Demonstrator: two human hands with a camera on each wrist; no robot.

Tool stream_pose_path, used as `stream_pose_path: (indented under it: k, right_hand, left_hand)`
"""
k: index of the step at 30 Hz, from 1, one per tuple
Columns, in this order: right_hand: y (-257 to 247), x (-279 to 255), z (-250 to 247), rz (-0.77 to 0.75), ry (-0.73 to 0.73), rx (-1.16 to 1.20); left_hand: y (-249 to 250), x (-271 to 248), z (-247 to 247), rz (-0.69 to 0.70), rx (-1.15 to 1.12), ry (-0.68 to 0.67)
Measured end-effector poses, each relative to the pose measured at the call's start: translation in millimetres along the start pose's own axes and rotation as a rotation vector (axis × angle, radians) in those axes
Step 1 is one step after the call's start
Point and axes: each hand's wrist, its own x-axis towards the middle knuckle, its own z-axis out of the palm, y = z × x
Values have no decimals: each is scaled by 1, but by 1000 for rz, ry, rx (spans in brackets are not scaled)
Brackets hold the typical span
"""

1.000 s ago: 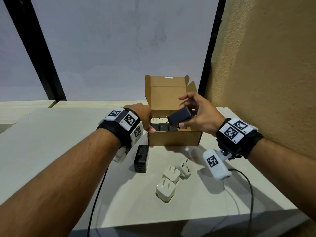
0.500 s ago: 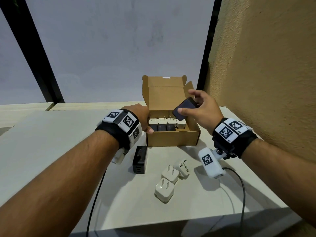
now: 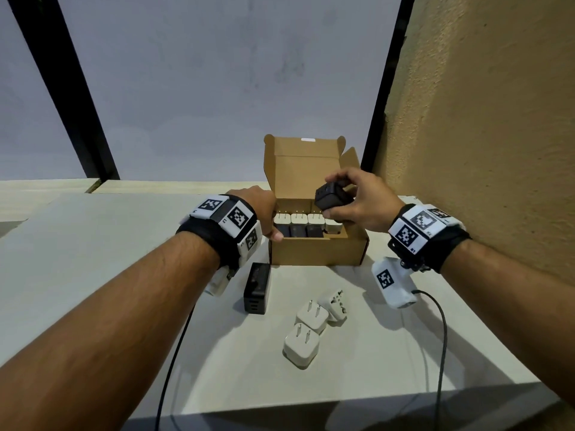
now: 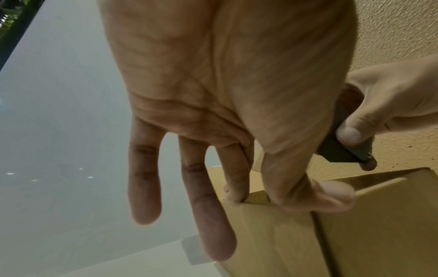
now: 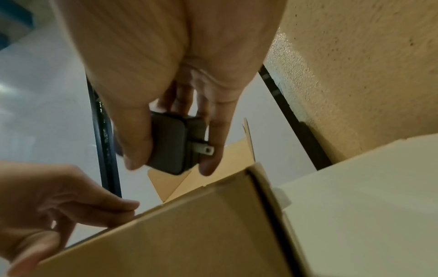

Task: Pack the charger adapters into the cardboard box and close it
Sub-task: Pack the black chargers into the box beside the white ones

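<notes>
Right hand [image 3: 362, 202]: grip clamped on black adapter [image 3: 331, 197], just above box's far-right part.
Left hand [image 3: 264, 209]: grip pinches cardboard box [image 3: 317, 251] near-left rim.
Free slot: below adapter, probably behind the packed row.

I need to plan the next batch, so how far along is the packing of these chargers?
Partly done. A row of adapters already stands in the cardboard box. The right hand holds a black adapter above the box, while the left hand steadies its left wall. Left: one black multi-port charger and three white adapters on the table, then closing the lid.
</notes>
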Motion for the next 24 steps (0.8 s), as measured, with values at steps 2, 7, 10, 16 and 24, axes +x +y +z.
stream_pose_path:
  k: [2,7,10,16,24]
  right_hand:
    - [1,2,-3,-24,-54,-170]
    - [-3,5,-9,-278,-240,-860]
    - [-2,10,-9,-349,-369,-1005]
    - [-3,16,-1,-401,-506,-978]
    - [6,10,2,-374,-495,-883]
  left_hand:
    - [0,0,0,-2,-3,-5]
    - [0,1,0,0,2,-2]
    - [1,2,-1,2,11,-5]
    - [-1,1,-2,9,23,0]
    - [0,-2,-1,4,-12,8]
